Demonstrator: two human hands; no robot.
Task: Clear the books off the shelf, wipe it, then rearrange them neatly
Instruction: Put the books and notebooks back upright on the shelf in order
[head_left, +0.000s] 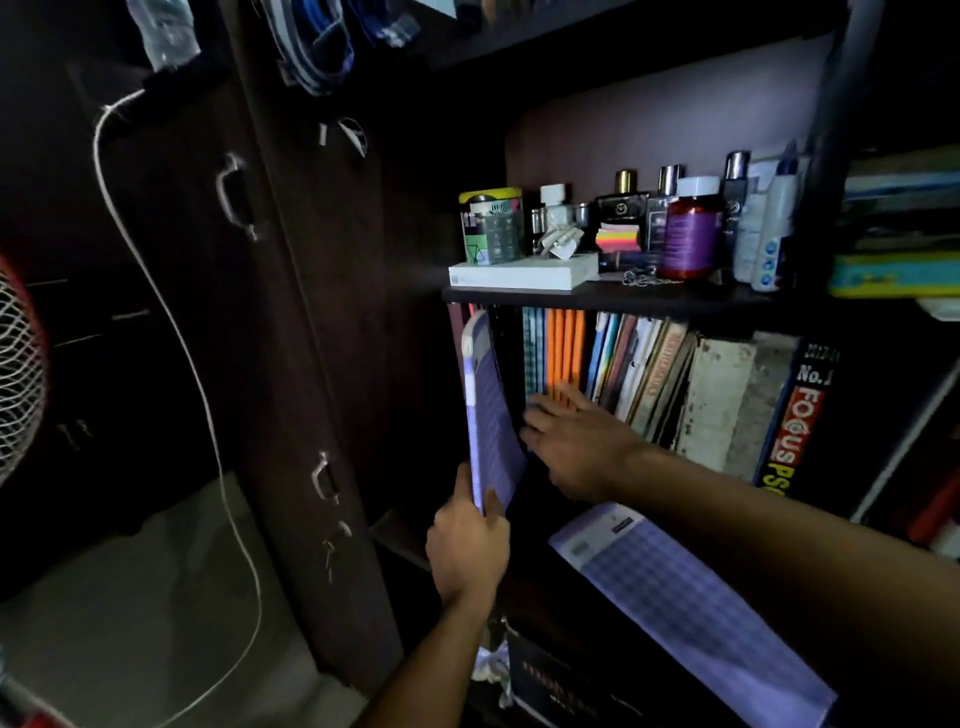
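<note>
Purple notebook (491, 415) is at the far left of the book shelf (405, 530), tilted, its top corner up by the shelf board (597, 297) above, its lower edge pinched in the left hand (467, 551), thumb on the near face and fingers curled round the back. Right hand (576, 447) is flat, fingers fairly straight, pressing the spines of the checked and orange books (566, 348) just beside it, gripping nothing. Risk one, as I judge it: that pinch sits low on a floppy cover, so the notebook could bend or slip out. Risk two: the row (675, 374) to the right leans already, and if the right hand lifts, those books may topple into the dark gap. A second purple notebook (691, 603) lies flat lower down under the right forearm; an elbow nudge could send it off its ledge. Up top, bottles (688, 228) and a white box (524, 273) crowd the board, and a knock from the notebook's corner could rattle them. The room is dim, so edges are hard to read.
</note>
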